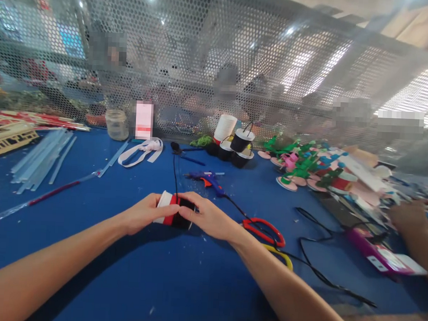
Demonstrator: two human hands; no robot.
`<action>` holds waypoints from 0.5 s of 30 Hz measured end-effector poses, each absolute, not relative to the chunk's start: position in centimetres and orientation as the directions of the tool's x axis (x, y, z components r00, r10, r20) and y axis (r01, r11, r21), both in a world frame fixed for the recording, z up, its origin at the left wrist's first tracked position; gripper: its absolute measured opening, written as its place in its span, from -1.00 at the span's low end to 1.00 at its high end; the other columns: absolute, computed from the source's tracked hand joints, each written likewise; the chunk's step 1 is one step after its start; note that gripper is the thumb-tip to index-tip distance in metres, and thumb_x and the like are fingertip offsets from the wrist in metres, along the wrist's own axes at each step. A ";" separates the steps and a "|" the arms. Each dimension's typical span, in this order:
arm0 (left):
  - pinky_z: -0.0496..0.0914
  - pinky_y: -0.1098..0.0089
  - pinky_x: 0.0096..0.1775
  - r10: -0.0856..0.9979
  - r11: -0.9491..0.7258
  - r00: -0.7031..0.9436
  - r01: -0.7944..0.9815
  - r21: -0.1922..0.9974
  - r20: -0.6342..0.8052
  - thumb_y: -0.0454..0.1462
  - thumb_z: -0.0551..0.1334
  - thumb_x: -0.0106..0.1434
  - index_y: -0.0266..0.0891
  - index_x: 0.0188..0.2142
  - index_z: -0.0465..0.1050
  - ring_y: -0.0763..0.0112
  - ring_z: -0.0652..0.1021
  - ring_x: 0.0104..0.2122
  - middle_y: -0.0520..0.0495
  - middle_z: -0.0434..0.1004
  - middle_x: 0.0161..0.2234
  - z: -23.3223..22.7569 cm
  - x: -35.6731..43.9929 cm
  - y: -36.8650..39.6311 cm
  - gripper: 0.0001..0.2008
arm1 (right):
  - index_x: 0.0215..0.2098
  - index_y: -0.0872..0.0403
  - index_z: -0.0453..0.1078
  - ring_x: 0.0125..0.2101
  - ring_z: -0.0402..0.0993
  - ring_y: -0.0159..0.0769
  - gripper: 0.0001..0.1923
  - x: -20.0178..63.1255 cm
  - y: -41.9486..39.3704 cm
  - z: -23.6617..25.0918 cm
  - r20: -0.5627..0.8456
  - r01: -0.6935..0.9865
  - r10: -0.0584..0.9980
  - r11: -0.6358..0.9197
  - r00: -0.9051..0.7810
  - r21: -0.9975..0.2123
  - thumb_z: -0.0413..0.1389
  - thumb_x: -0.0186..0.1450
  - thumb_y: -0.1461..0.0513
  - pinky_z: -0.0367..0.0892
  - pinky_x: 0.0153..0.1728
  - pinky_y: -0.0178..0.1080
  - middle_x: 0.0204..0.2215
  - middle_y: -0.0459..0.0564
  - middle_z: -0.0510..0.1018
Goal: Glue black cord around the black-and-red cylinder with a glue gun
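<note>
Both my hands hold one small cup-shaped craft piece [172, 214] just above the blue table [131, 270]. It lies on its side, white at its left end, with a red band and a black right end. My left hand [146, 213] grips the white end. My right hand [206, 216] closes over the black end, and its fingertips meet my left thumb on top. A thin black string [175, 170] runs from the piece toward the back of the table.
A blue glue gun [209, 180] lies behind my hands, red-handled scissors [266, 230] and a yellow-handled pair [280, 255] to the right with black cords. Clear glue sticks [40, 157] lie at left, finished cups [238, 145] at the back. Another person's hand [410, 218] is at right.
</note>
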State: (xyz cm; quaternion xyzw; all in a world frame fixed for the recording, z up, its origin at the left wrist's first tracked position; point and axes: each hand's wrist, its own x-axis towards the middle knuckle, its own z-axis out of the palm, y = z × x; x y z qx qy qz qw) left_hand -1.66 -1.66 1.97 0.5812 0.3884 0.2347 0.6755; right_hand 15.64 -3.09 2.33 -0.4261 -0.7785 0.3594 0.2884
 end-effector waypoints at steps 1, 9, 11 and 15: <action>0.08 0.53 -0.52 0.764 0.206 0.596 0.137 0.969 -0.247 -0.12 0.20 -0.04 -0.34 -0.48 0.32 0.61 0.23 -0.60 0.10 0.26 -0.61 1.9 -1.7 -1.8 -0.72 | -0.10 0.14 0.23 -0.14 0.27 -0.33 -0.65 15.5 -3.0 2.3 0.135 0.429 0.874 0.357 -0.467 -0.830 -0.11 0.21 0.14 0.17 -0.11 -0.23 -0.14 0.07 0.36; -0.06 0.53 -0.61 0.806 0.157 0.529 0.242 0.957 -0.266 -0.06 0.09 0.01 -0.30 -0.69 0.15 0.65 0.04 -0.69 0.17 0.03 -0.74 1.3 -0.8 -2.8 -0.64 | -0.20 0.14 0.31 -0.13 0.27 -0.41 -0.63 14.5 -3.0 3.0 0.229 0.366 0.851 0.426 -0.473 -0.827 -0.27 0.27 0.17 0.13 -0.09 -0.31 -0.16 0.05 0.38; -0.05 0.53 -0.62 0.830 0.176 0.490 0.226 0.958 -0.268 -0.05 0.08 0.01 -0.31 -0.67 0.17 0.65 0.06 -0.69 0.16 0.05 -0.73 1.3 -0.7 -2.8 -0.63 | -0.22 0.14 0.32 -0.17 0.30 -0.40 -0.66 15.2 -2.4 3.4 0.265 0.474 0.880 0.441 -0.393 -0.762 -0.22 0.26 0.18 0.17 -0.14 -0.33 -0.20 0.04 0.41; 0.00 0.53 -0.61 0.884 0.118 0.421 0.226 0.967 -0.206 -0.01 0.05 0.02 -0.33 -0.62 0.27 0.62 0.14 -0.69 0.12 0.14 -0.72 1.4 -1.1 -2.4 -0.61 | -0.21 0.15 0.30 -0.26 0.35 -0.34 -0.71 18.8 0.5 3.8 0.202 0.857 0.979 0.083 0.025 -0.508 -0.13 0.20 0.17 0.20 -0.23 -0.33 -0.27 0.04 0.44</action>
